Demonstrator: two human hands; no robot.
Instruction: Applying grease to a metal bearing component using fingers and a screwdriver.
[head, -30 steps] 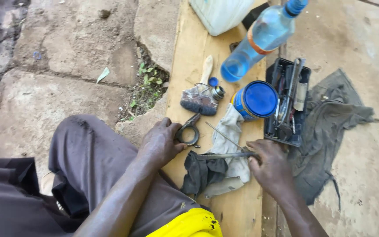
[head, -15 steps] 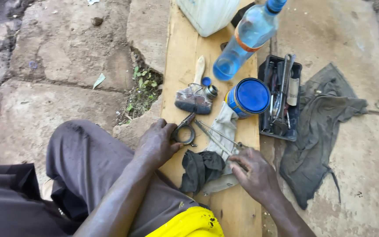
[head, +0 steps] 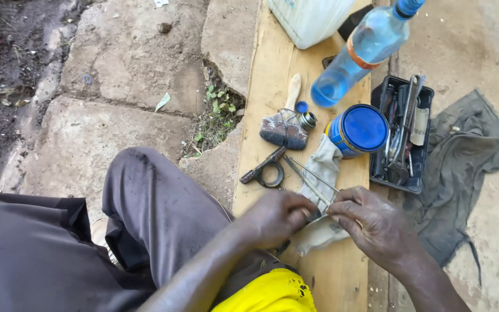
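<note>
Both hands meeting low on the long pale wooden plank (head: 272, 75), near its front end. Left hand (head: 275, 218) curled, fingers pressed together around the near ends of two thin metal rods (head: 310, 176); right hand (head: 371, 222) just beside it, fingertips pinching the same ends over a crumpled grey-white rag (head: 323, 167). Rods slanting away from the hands across the rag, toward the middle of the plank. Whether knuckles touch: cannot tell.

Edges: plank narrow, left edge dropping to cracked stone paving (head: 88, 133) with a tuft of weeds, right edge meeting concrete. Little bare wood around the hands; a free strip along the plank's left edge and further up its left side.

Count on or beside the plank:
- one dark metal ring with a handle-like bar (head: 267, 170), just up the plank from the left hand, apart from it;
- one worn paintbrush with pale wooden handle (head: 284, 124), mid-plank;
- one small blue-capped fitting (head: 304, 115) beside the brush;
- one round tin with blue lid (head: 359, 130), touching the rag's far end;
- one clear plastic bottle with blue cap (head: 365, 49), lying tilted;
- one white plastic jug (head: 310, 17) at the plank's far end;
- one black tray of tools (head: 402, 133) off the right edge;
- one dark grey cloth (head: 469, 156) beyond the tray.
</note>
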